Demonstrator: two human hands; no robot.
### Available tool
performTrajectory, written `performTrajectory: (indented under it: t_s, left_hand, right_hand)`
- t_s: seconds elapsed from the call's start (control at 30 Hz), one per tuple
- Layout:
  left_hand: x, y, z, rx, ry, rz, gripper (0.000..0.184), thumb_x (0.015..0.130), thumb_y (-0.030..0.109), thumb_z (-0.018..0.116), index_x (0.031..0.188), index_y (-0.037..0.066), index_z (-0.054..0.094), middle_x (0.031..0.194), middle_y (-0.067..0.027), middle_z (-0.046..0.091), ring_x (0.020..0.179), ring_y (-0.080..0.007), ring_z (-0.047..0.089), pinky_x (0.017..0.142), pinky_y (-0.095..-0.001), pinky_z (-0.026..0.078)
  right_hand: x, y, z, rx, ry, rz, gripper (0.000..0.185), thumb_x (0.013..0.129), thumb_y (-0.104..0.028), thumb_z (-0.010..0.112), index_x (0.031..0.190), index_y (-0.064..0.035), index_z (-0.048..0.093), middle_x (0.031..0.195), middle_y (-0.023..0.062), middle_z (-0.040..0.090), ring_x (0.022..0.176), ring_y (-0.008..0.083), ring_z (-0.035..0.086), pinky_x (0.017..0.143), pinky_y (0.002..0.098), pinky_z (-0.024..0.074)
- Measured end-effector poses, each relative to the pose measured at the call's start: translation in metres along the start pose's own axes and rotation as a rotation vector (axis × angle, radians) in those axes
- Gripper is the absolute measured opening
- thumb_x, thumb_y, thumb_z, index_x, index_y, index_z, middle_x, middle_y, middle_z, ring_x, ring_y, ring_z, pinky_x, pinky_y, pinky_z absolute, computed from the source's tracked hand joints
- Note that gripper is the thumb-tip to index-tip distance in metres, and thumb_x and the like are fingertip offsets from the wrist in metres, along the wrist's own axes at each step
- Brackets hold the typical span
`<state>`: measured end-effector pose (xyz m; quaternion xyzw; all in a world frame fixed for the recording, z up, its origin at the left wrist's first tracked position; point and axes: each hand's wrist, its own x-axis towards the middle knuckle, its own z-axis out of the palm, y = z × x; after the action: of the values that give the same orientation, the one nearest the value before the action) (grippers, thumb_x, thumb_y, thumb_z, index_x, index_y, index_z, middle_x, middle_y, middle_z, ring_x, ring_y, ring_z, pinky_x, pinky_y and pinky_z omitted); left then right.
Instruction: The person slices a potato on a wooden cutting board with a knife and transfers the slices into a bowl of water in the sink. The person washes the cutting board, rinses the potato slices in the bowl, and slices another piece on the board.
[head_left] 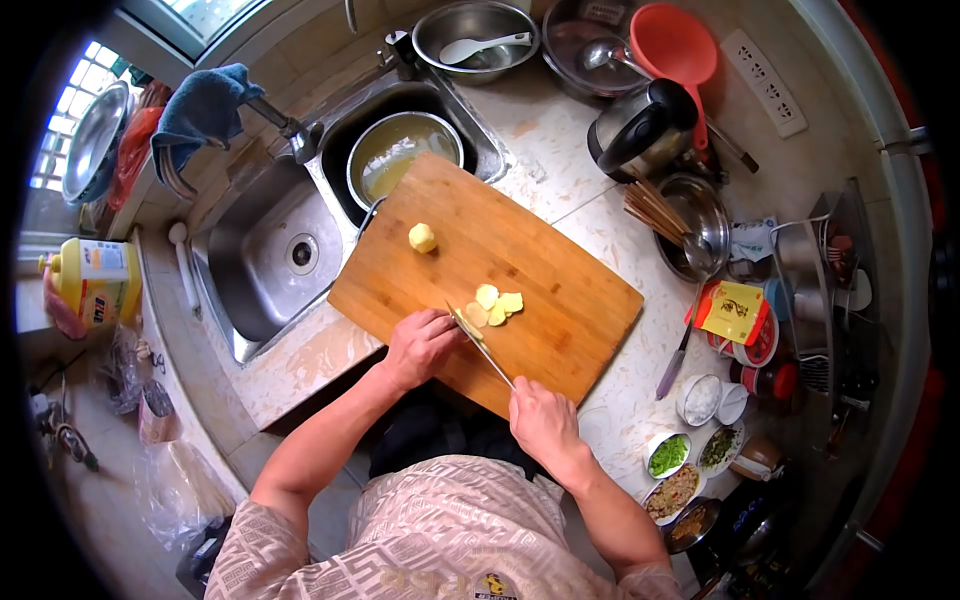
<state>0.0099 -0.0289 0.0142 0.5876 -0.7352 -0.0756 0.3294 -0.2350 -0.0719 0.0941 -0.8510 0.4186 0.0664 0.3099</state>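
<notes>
On the wooden cutting board [570, 270], beside the sink [262, 310], the knife [490, 361] lies aslant — its long axis running from the right hand [543, 418] forward and leftward, tip pointing away from the wearer. The right hand is closed around the handle. The left hand [420, 348] has its fingers bunched together by the blade's forward end; whether they pinch a piece cannot be told. The blade is thin, straight and metallic. Just beyond it lie flat, smooth, roundish pale-yellow slices [497, 303], some overlapping; nearer the board's far left end sits a rounded, faceted yellow lump [422, 238]. The board is rectangular, brown and grained — its far corner over a shiny metal bowl [458, 150].
</notes>
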Motion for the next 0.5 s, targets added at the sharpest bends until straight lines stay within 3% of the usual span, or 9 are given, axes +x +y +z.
performTrajectory:
  t_s: [0.5]
  left_hand:
    - [0.003,0.003,0.001,0.016,0.018,0.005,0.024,0.074,0.004,0.077,0.098,0.007,0.074,0.100,-0.0071,0.072,0.087,-0.0259,0.068,0.070,-0.0368,0.056]
  right_hand:
    - [0.007,0.005,0.010,0.026,-0.046,0.036,0.016,0.100,-0.015,0.053,0.091,-0.0033,0.057,0.083,0.0208,0.069,0.076,0.0452,0.070,0.067,0.0574,0.0556]
